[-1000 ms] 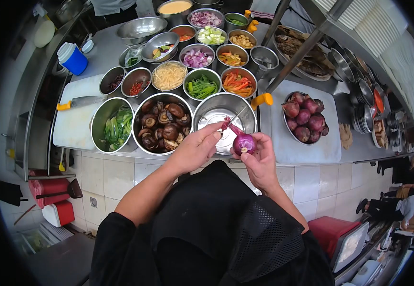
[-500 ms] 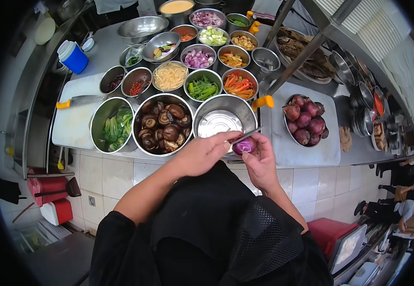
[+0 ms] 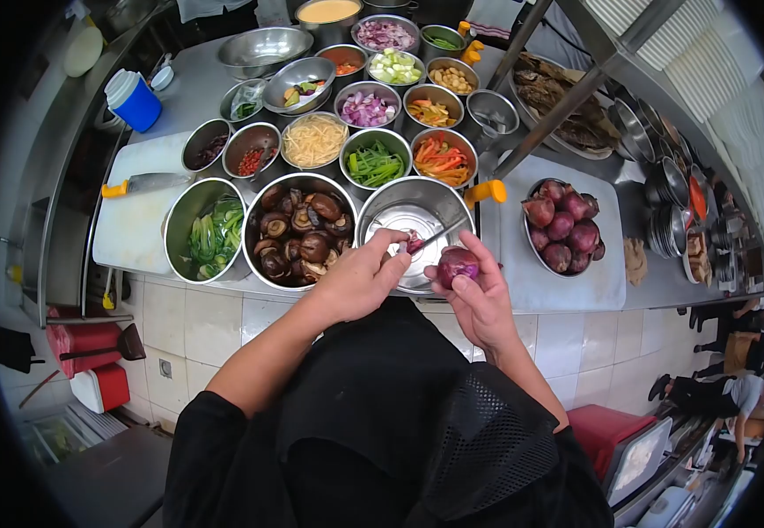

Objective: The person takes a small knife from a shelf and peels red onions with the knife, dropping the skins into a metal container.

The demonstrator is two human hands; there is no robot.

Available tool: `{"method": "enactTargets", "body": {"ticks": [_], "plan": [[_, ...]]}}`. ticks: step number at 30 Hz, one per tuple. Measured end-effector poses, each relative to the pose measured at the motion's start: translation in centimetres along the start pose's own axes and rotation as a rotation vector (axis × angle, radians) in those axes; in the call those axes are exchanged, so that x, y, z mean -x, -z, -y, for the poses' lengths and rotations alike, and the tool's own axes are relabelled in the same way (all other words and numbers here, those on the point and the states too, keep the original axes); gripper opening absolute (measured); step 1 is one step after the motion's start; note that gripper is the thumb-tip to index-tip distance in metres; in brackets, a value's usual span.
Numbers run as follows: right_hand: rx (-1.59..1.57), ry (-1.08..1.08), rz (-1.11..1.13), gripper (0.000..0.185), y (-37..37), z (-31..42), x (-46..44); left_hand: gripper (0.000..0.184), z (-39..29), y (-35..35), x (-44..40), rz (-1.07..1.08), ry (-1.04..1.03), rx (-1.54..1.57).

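Observation:
A thin metal blade (image 3: 440,236) points up and right from my left hand (image 3: 366,276), whose closed fingers hide its handle. Reddish onion skin (image 3: 414,241) shows at those fingertips. In my right hand (image 3: 482,292) is a purple onion (image 3: 459,267), held between thumb and fingers, slightly apart from the blade. Both hands are over the near rim of a steel pot (image 3: 413,183), whose shiny bottom shows. More red onions (image 3: 561,223) fill a bowl on the white board to the right.
Left of the pot stand a pot of mushrooms (image 3: 303,231) and one of leafy greens (image 3: 215,238). A knife (image 3: 149,183) lies on the left board (image 3: 131,238). Steel containers of cut vegetables stand behind. A yellow handle (image 3: 486,192) and metal shelf post (image 3: 549,123) are at right.
The blade has come away from the onion, and my left hand has moved slightly left with skin at its fingertips. A strip that joined onion and left fingers one second ago no longer shows.

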State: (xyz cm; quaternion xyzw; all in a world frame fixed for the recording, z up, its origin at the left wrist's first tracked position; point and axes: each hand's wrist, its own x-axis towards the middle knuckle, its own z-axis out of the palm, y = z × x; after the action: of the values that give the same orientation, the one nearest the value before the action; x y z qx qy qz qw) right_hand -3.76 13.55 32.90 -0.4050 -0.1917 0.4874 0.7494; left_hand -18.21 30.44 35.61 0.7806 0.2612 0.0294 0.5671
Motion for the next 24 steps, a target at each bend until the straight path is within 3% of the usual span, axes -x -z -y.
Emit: {"method": "enactTargets", "body": {"ticks": [7,8,14,20,24], "plan": [[-0.028,-0.028,0.023,0.055,0.0,-0.3,-0.3,0.054,-1.8,0.1,0.9,0.070,-0.349,-0.177],[-0.011,-0.036,0.039,0.055,0.2,-0.3,-0.3,0.054,-2.5,0.5,1.1,0.155,-0.266,-0.236],[0.054,-0.066,0.038,0.054,0.2,0.1,0.2,0.050,0.1,-0.1,0.2,0.062,-0.484,-0.297],[0.002,-0.074,0.012,0.054,0.0,0.2,0.2,0.049,0.0,-0.3,0.6,0.119,-0.317,-0.007],[0.015,-0.056,0.038,0.058,0.0,0.2,0.3,0.048,-2.4,0.4,1.9,0.159,-0.280,-0.175]]}}
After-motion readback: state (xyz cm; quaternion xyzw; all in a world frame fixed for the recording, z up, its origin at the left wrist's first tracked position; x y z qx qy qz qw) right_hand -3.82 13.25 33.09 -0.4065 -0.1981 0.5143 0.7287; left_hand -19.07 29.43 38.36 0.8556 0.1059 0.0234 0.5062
